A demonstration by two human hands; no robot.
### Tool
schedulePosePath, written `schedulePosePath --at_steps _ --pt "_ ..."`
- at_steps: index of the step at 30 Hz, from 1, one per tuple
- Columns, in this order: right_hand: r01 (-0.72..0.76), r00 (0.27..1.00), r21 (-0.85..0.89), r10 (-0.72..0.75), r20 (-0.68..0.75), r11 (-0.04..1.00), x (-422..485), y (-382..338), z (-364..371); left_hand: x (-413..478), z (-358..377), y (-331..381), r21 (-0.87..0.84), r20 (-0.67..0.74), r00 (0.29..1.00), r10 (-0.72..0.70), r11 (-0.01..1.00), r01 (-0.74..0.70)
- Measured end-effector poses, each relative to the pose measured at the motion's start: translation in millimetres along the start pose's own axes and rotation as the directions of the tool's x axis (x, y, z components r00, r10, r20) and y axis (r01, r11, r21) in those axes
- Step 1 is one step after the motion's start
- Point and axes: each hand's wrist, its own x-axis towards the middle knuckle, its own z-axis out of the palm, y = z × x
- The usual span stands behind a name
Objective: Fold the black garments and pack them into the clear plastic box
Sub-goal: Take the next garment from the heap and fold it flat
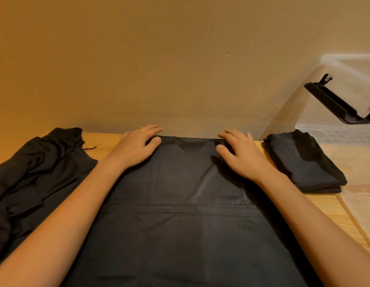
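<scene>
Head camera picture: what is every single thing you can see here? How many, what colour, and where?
spread garment: one, black, flat in the middle of the table
crumpled garments: one pile, number unclear, black, left side
folded garment: one stack, black, right side, next to the box
plastic box: one, clear, far right
latch: one, black, on the box
table: one, light wood, under the clothes
wall: one, tan, behind the table
ring: one, gold, on the left hand's fingers
left hand: one, pinches the spread garment's far edge
right hand: one, pinches the same edge
</scene>
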Motion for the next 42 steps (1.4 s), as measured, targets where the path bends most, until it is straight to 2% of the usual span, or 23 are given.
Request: schedulePosePath --at_steps 3,5,7,9,12,14,17,22,26,30,36,42 --pt "0.023 0.971 -0.18 0.021 0.236 0.983 -5 0 7 -5 10 3 0.151 0.207 0.976 -0.072 0.988 0.041" --pt "0.012 0.954 -0.22 0.055 0.296 0.975 -7 5 13 -7 9 6 0.189 0.244 0.964 -0.103 0.98 0.057" --pt "-0.01 0.964 -0.146 0.048 0.26 0.989 -12 6 8 -12 4 8 0.158 0.232 0.966 -0.11 0.985 0.074" --pt "-0.001 0.986 -0.029 0.006 0.165 1.0 -25 2 -4 -23 -5 10 0.101 0.162 0.984 -0.075 0.993 0.059" --pt "0.081 0.995 0.112 -0.086 0.04 0.99 -62 -11 -27 -64 -27 25 -0.003 -0.035 0.998 0.06 0.998 -0.06" --pt "0.164 0.986 0.115 -0.163 -0.016 0.98 -96 -17 -36 -104 -41 35 -0.119 -0.086 0.989 0.116 0.985 -0.126" --pt "0.215 0.976 0.191 -0.218 -0.005 0.958 -150 -27 -44 -173 -52 43 -0.264 0.002 0.976 0.216 0.942 -0.207" --pt "0.233 0.955 0.259 -0.271 0.123 0.937 -221 -24 -42 -261 -42 35 -0.403 0.102 0.966 0.236 0.898 -0.177" --pt "0.176 0.946 0.285 -0.242 0.217 0.942 -256 -12 -35 -297 -34 28 -0.43 0.131 0.963 0.235 0.889 -0.158" --pt "0.216 0.939 0.222 -0.265 0.22 0.951 -267 -7 -30 -306 -33 28 -0.405 0.143 0.958 0.247 0.898 -0.171" --pt "0.185 0.968 0.236 -0.219 0.124 0.954 -282 -3 -29 -312 -30 26 -0.4 0.071 0.978 0.194 0.904 -0.15" --pt "0.156 0.984 0.267 -0.172 0.037 0.951 -301 10 -33 -321 -26 19 -0.315 0.033 0.982 0.187 0.934 -0.167"
